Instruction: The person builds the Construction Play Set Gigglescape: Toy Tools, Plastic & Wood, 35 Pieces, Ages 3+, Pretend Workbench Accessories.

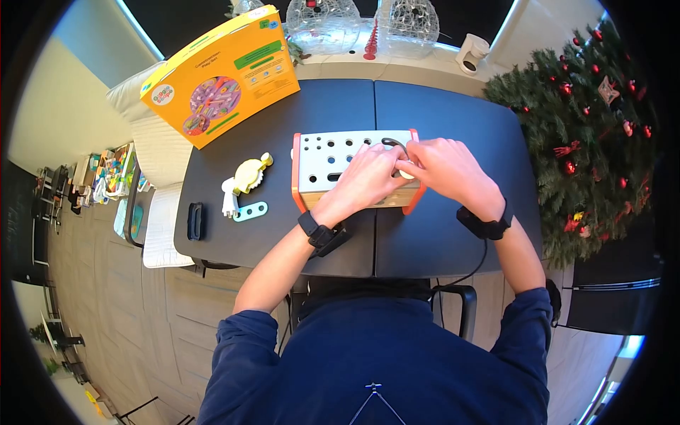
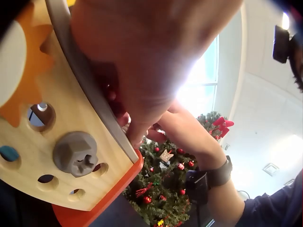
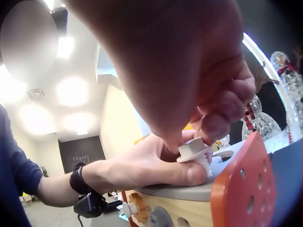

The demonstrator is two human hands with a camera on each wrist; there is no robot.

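A toy workbench (image 1: 322,164) with a holed light-grey top, wooden sides and red end panels (image 3: 248,184) stands on the table. Both hands meet at the right end of its top. In the right wrist view, a white toy bolt (image 3: 192,149) with a hexagonal head and threaded shank leans there. My left hand (image 1: 363,173) pinches it, thumb against the threads. Around the head curl the fingers of my right hand (image 1: 453,168), partly hiding it. On the wooden side sit a grey toy bolt (image 2: 75,153) and an orange gear (image 2: 35,71).
Left of the workbench lie a yellow toy piece (image 1: 249,176), a white one (image 1: 229,197), a turquoise holed strip (image 1: 251,211) and a black tray (image 1: 196,221). A yellow box (image 1: 248,67) stands at the back left. A decorated Christmas tree (image 1: 581,142) borders the table's right side.
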